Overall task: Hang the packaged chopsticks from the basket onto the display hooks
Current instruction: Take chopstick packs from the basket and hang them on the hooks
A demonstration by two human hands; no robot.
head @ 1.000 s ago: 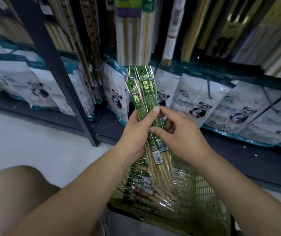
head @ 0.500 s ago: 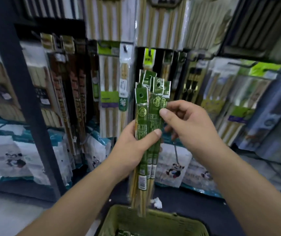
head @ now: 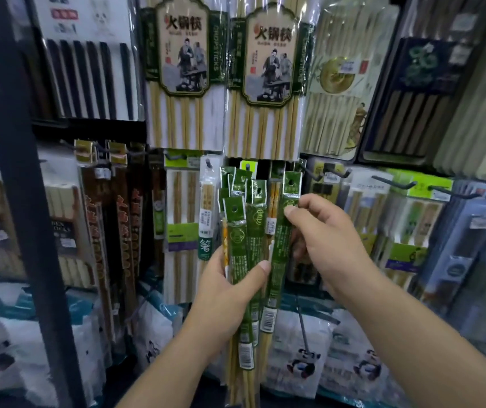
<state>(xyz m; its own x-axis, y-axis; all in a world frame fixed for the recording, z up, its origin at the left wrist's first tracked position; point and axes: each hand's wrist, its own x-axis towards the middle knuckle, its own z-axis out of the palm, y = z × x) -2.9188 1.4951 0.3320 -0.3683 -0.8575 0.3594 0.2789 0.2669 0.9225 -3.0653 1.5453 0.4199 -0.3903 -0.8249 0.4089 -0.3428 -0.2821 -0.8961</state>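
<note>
Head view: a bundle of packaged chopsticks [head: 243, 231] is held upright in front of the display wall by the left grip [head: 230, 290], whose fingers are curled round the packs at mid-length, with the thumb laid across their front. One separate pack [head: 280, 254] is pinched just below its green header between the thumb and fingers of the right grip [head: 330, 245]. This pack is tilted slightly, so that its top stands to the right of the bundle while its lower end lies against the bundle's barcode labels. The punched hole in its header is seen clear, apparently not on any hook, though the blur leaves this uncertain. Black display hooks [head: 335, 172] are seen just right of that header, loaded with other packets. Large hot-pot chopstick packs [head: 185, 69] are hung above, and panda-printed bags [head: 303, 363] are stacked below. A dark shelf post [head: 15, 172] is seen at the left
</note>
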